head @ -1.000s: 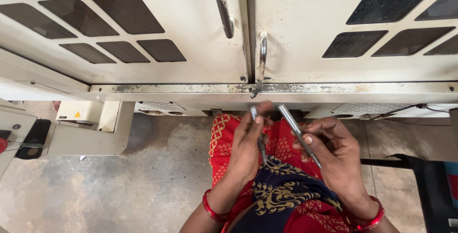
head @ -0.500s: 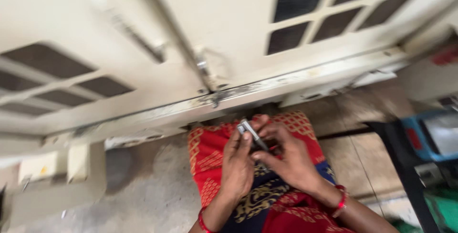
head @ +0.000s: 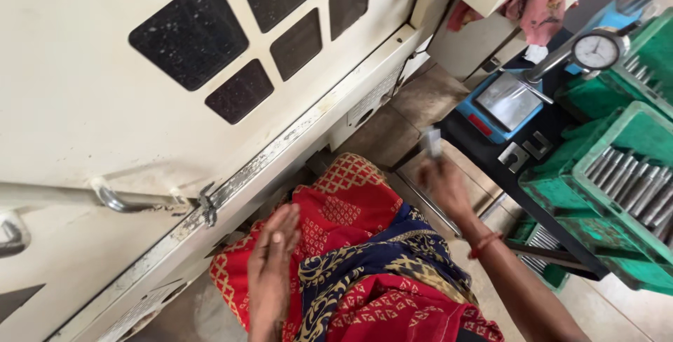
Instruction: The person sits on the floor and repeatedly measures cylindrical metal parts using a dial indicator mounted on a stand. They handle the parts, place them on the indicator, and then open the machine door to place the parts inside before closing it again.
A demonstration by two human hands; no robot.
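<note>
Right hand (head: pixel 443 186) closed on small metal pin (head: pixel 430 141) (blurred), pin projecting above fingertips. Left hand (head: pixel 272 258) flat, empty, well apart from pin.

Machine panel (head: pixel 105 104) cream, with dark square vents. Garment (head: pixel 364 265) red with gold lattice print, navy band with gold scrollwork. Bangle (head: pixel 484 244) red. Crates (head: pixel 596 174) green, holding grey metal rods (head: pixel 631 181). Scale (head: pixel 501 104) blue, silver plate. Dial gauge (head: pixel 596 50) white-faced. Cloth (head: pixel 540 2) pink.
</note>
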